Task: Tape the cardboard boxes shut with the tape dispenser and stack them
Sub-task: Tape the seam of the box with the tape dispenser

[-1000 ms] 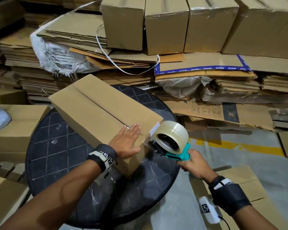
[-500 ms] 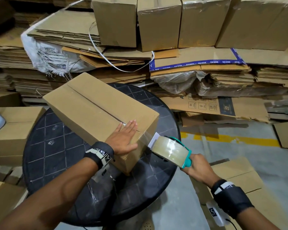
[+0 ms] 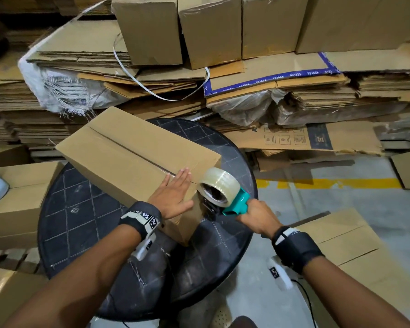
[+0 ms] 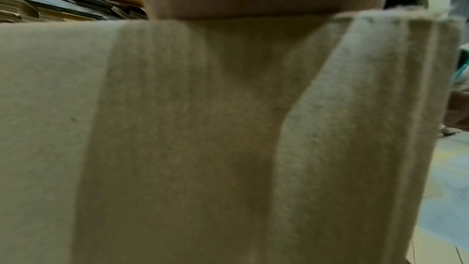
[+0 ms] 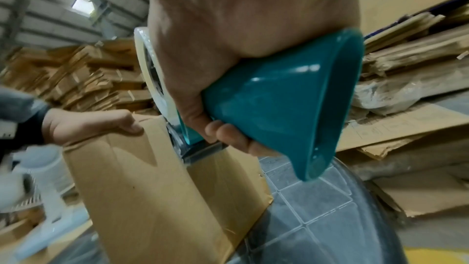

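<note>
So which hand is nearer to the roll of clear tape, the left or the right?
The right hand. It grips the teal handle of the tape dispenser, just below the roll of clear tape. The left hand lies flat on the cardboard box, beside the roll without touching it.

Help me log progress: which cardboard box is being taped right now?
The box on the round black table, the cardboard box under the left hand; the tape dispenser in the right hand meets its near end.
</note>
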A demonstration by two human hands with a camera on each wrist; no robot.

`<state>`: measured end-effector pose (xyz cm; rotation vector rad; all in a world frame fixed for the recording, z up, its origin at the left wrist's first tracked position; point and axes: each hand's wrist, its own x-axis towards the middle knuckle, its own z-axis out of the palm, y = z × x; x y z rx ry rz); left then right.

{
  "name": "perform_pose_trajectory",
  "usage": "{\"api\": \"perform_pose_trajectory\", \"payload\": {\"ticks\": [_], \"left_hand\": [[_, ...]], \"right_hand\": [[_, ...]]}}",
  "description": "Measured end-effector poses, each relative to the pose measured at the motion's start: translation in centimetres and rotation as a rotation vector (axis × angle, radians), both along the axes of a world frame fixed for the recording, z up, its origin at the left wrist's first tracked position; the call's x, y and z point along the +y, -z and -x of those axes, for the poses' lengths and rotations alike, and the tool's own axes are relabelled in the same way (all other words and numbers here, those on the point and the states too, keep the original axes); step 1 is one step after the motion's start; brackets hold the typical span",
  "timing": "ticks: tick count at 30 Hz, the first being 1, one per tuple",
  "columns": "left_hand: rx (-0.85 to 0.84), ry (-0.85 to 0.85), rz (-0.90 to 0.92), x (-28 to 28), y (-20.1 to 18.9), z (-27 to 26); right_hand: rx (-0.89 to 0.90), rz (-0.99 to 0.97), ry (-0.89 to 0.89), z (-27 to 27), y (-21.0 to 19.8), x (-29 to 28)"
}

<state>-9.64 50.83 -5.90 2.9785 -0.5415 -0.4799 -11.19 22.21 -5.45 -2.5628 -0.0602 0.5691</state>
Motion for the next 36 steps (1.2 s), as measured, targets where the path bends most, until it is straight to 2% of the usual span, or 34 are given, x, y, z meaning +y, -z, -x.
{"api": "perform_pose_trajectory", "payload": {"ticks": [6,8,10,12,13,15,17,19,23,27,29,31,33,36], "left_hand": [[-0.008,-0.021,0.022,0.0,0.0,0.0],[-0.008,-0.033,0.014,0.0,0.1,0.0],[-0.007,-0.069,0.011,0.5,0.1,-0.1],[-0.015,-0.109,0.008,1.5,0.1,-0.3],[-0.021,-0.13,0.006,2.0,0.1,-0.3],[-0.038,-0.182,0.014,2.5,0.2,-0.6],[-0.058,-0.249,0.023,2.3,0.3,-0.9],[-0.076,-0.32,0.029,2.0,0.3,-1.3],[-0.087,-0.462,0.035,1.9,0.5,-2.1],[-0.068,-0.499,0.033,1.8,0.7,-3.1],[-0.051,-0.484,0.02,1.7,0.7,-3.7],[-0.034,-0.471,0.014,1.8,0.7,-4.3],[-0.024,-0.466,0.023,1.9,0.6,-4.7],[-0.027,-0.448,0.032,2.1,0.6,-4.5]], "right_hand": [[0.011,-0.084,0.095,1.0,0.9,0.7],[0.012,-0.03,0.118,1.2,1.3,0.2],[0.025,0.106,0.083,1.4,2.0,-1.1],[0.103,0.105,0.111,1.8,3.4,-2.7],[0.158,0.041,0.165,2.1,4.2,-3.3],[0.262,-0.211,0.34,2.7,5.3,-3.2],[0.362,-0.507,0.486,2.7,6.0,-1.9],[0.443,-0.684,0.591,2.0,7.0,-0.1],[0.566,-0.853,0.707,0.3,9.9,3.0],[0.667,-0.941,0.765,-0.7,13.0,4.6],[0.676,-0.931,0.757,-0.9,14.0,5.1],[0.595,-0.842,0.756,-1.5,14.9,5.5],[0.446,-0.594,0.645,-2.4,15.3,5.6],[0.422,-0.258,0.415,-3.1,14.3,5.4]]}}
